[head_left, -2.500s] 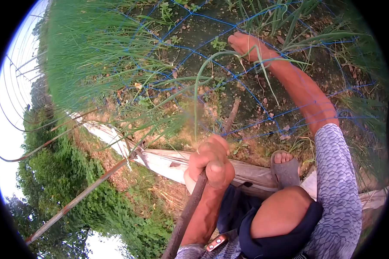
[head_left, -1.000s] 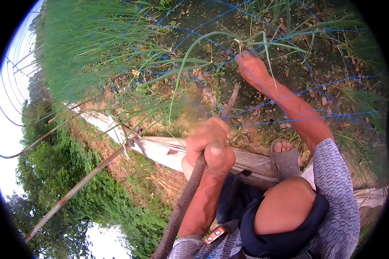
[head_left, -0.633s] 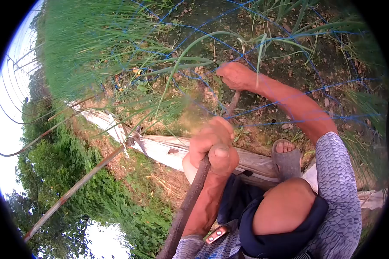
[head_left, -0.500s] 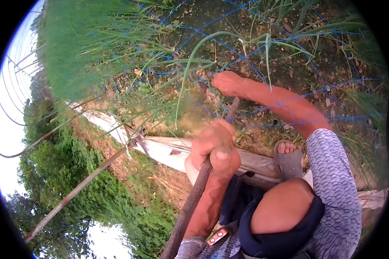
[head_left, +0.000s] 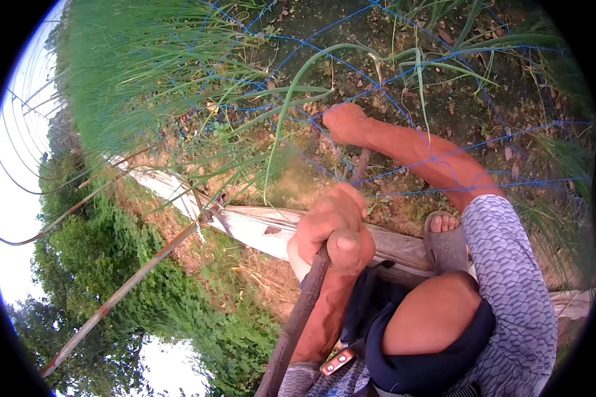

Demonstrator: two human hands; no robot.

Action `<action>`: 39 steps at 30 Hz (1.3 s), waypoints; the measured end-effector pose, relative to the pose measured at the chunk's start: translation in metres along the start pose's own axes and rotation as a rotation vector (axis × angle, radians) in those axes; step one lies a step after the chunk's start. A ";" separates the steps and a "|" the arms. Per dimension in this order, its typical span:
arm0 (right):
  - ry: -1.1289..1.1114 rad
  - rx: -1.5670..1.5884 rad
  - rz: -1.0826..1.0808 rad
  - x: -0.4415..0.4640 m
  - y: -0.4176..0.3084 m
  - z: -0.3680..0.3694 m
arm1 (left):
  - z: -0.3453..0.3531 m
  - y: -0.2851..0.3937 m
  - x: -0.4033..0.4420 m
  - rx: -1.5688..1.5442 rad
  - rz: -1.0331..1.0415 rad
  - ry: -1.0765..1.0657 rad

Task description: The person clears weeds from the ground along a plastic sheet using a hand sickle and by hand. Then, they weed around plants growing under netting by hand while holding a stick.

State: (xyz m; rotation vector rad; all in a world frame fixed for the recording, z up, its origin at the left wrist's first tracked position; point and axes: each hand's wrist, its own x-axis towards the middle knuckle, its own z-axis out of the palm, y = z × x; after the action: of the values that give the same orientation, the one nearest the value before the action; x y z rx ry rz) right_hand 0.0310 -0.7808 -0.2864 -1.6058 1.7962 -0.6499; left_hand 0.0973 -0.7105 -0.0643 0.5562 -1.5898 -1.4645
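My left hand is wrapped round a rough brown wooden stick, thumb toward me. The stick slants up past the fist, and its far part shows again close under my right forearm. My right hand is closed low over the soil, back of the hand toward me. Strands of blue netting meet beside its fingers, but what it grips is hidden. A long bent green leaf arches just left of my right hand.
Dense thin green leaves grow at the upper left. A pale sheet strip edges the soil bed, near my sandalled foot. A rusty pole slants at lower left before green bushes. My bare knee is between my arms.
My left hand and the stick have shifted slightly right. My right hand has moved a little up and left, still closed. The bent leaf and nearby netting have shifted slightly.
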 end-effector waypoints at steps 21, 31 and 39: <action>-0.014 0.425 0.214 0.000 0.033 -0.011 | -0.001 -0.009 0.005 0.029 0.088 -0.041; 0.216 1.114 0.752 -0.158 0.050 -0.062 | 0.002 -0.014 0.007 -0.045 0.114 -0.007; 0.829 1.203 1.044 -0.212 -0.004 -0.039 | 0.004 -0.009 0.009 0.016 0.080 0.014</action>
State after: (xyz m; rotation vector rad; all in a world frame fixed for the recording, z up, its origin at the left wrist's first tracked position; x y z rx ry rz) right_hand 0.0165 -0.5738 -0.2287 0.4725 1.7545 -1.4977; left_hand 0.0869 -0.7173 -0.0700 0.5058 -1.5958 -1.3867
